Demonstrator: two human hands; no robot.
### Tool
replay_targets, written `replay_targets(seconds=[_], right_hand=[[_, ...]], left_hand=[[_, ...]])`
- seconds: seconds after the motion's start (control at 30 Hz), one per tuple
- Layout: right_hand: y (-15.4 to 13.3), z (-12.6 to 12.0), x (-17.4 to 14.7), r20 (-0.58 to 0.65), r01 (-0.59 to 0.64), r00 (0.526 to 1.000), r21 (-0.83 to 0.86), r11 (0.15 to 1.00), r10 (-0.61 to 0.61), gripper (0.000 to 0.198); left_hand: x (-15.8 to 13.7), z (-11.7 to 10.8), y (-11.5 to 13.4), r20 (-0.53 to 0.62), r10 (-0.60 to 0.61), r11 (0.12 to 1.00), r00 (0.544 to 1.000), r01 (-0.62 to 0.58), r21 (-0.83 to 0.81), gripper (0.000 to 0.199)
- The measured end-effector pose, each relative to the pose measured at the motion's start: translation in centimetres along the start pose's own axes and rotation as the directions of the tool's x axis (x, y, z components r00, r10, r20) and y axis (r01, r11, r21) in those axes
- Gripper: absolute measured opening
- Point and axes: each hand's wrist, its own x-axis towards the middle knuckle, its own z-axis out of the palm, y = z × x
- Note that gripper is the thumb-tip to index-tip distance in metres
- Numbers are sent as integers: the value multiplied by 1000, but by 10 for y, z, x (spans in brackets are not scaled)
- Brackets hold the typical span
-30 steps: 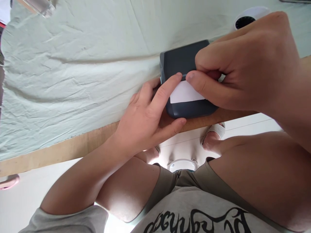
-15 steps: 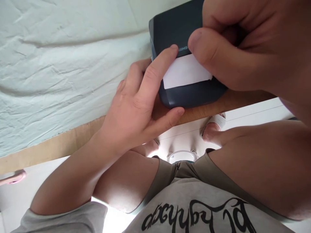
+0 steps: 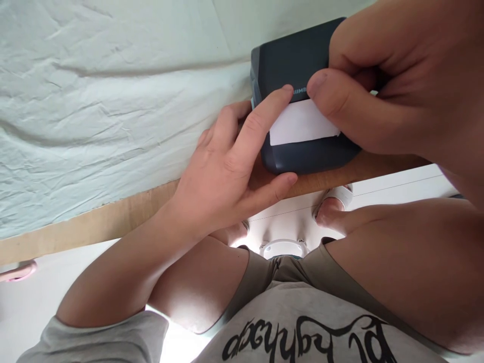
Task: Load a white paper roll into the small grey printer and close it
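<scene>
Left hand (image 3: pixel 223 164) spread, index on dark box (image 3: pixel 293 60), right hand (image 3: pixel 397 96) curled over its right side, can't tell if pinching; box between them at bench (image 3: pixel 94 222) edge, white label (image 3: pixel 302 123) up.

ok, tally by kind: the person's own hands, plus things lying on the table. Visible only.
Hands: 2 (left hand, right hand)
Dark boxy device: 1
White paper strip: 1, on the device
Pale green cloth: 1
Total: 5. Anything hidden under the hands isn't counted.
</scene>
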Motion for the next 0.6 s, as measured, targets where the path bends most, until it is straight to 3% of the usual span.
replay_targets(seconds=[0.17, 0.4, 0.5, 0.6], right_hand=[[3, 3, -1, 8, 22, 1000, -31, 999, -21, 70], [4, 5, 3, -37, 44, 998, -32, 999, -45, 69], [26, 11, -6, -19, 30, 999, 33, 999, -29, 78], [69, 22, -24, 129, -103, 989, 214, 971, 76, 100]], left_hand=[[1, -1, 0, 35, -21, 999, 999, 22, -27, 87], [3, -1, 2, 110, -151, 988, 982, 152, -7, 105], [3, -3, 5, 128, -179, 984, 976, 179, 12, 100], [3, -6, 7, 132, -211, 977, 968, 211, 13, 98]])
